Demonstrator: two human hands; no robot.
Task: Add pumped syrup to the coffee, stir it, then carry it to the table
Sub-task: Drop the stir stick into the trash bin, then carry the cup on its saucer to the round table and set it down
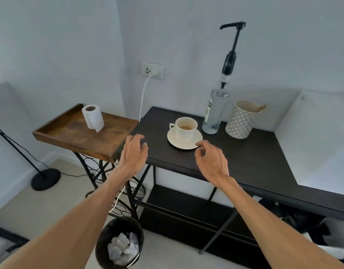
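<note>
A white cup of coffee (pixel 186 127) stands on a white saucer (pixel 183 143) on the dark console table (pixel 245 162). Just right of it is a clear syrup bottle (pixel 214 113) with a tall black pump (pixel 232 53), its spout pointing left high above the cup. A patterned mug (pixel 241 120) further right holds wooden stir sticks (pixel 260 108). My left hand (pixel 135 152) hovers over the table's left corner, fingers apart, holding nothing. My right hand (pixel 211 159) hangs with curled fingers at the saucer's near right rim, fingertips about touching it.
A brown wooden tray table (pixel 70 133) with a toilet paper roll (pixel 93 117) stands to the left. A white cable (pixel 143 98) runs from the wall socket (pixel 152 70). A black bin (pixel 119 243) with crumpled paper sits on the floor below. A lamp base (pixel 45 179) lies far left.
</note>
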